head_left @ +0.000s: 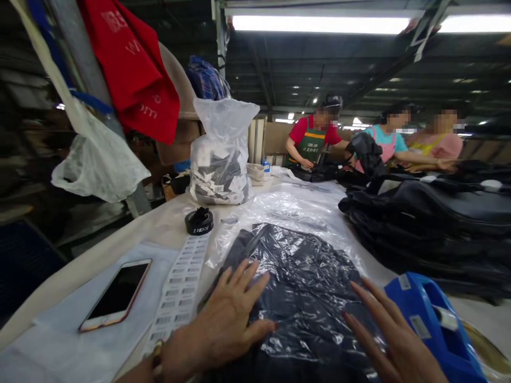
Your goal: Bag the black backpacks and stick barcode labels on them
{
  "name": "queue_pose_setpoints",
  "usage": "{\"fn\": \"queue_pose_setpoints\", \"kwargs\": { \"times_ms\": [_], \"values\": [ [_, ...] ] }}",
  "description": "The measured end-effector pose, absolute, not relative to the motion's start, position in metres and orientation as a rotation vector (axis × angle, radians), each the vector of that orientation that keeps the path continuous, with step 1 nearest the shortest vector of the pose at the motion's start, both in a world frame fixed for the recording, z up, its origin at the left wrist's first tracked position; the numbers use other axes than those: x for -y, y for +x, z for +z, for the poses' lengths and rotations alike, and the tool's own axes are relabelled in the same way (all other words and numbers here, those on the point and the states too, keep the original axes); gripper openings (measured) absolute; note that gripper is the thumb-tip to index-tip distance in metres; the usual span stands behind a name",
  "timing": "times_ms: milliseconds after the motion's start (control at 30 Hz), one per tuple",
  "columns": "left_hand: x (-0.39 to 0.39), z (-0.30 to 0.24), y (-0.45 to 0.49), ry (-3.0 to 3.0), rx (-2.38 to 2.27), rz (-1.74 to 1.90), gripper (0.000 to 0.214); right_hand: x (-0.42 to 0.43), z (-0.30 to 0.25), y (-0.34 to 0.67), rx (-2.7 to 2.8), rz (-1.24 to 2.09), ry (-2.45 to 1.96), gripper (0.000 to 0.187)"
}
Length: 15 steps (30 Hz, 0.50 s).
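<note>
A black bag point(307, 287) in a clear plastic sleeve lies flat on the table in front of me. My left hand point(231, 314) rests on its left side with the fingers spread, thumb over the plastic. At its right edge, my right hand point(393, 332) is open too, fingers apart and reaching along the plastic; nothing is gripped in either hand. Left of the bag lies a sheet of barcode labels point(179, 290). A blue tape dispenser-like plastic piece point(435, 324) stands close by my right hand.
A phone point(117, 292) lies at the left on white sheets. Beyond the labels sit a black roll of tape point(199, 221) and a clear sack of tags point(221, 159). Stacked black bags point(431, 229) fill the right side. Several co-workers point(315, 138) stand at the far end.
</note>
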<state>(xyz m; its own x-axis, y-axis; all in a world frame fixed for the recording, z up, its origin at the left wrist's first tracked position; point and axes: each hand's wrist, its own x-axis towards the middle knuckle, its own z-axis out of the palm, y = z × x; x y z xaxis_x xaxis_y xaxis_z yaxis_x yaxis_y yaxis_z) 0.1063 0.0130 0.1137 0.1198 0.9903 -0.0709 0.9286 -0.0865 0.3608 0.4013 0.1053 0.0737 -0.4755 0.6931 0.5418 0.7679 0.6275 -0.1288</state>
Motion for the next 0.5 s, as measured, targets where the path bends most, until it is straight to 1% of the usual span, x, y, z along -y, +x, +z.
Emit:
{"fn": "queue_pose_setpoints", "kwargs": {
  "times_ms": [67, 133, 200, 233, 267, 333, 400, 500],
  "values": [
    [-0.021, 0.115, 0.112, 2.087, -1.745, 0.179, 0.068, -0.12, 0.095, 0.346, 2.325, -0.144, -1.043, 0.05],
    [-0.023, 0.108, 0.114, 2.059, -1.681, 0.182, 0.068, -0.134, 0.094, 0.299, 2.414, -0.1, -0.991, 0.053],
    [-0.022, 0.095, 0.113, 2.066, -1.638, 0.28, 0.071, -0.145, 0.072, 0.267, 2.513, -0.099, -0.963, 0.057],
    [-0.022, 0.087, 0.112, 2.077, -1.629, 0.337, 0.07, -0.149, 0.055, 0.257, 2.573, -0.11, -0.933, 0.055],
    [-0.023, 0.077, 0.111, 2.085, -1.629, 0.372, 0.067, -0.153, 0.037, 0.25, 2.64, -0.126, -0.881, 0.051],
    [-0.025, 0.058, 0.109, 2.086, -1.66, 0.404, 0.052, -0.159, 0.003, 0.246, 2.774, -0.156, -0.73, 0.039],
    [-0.028, 0.042, 0.11, 2.084, -1.689, 0.457, 0.041, -0.163, -0.022, 0.249, 2.817, -0.191, -0.64, 0.04],
    [-0.027, 0.039, 0.11, 2.055, -1.635, 0.688, 0.038, -0.167, -0.037, 0.255, 2.781, -0.209, -0.619, 0.04]
  ]
}}
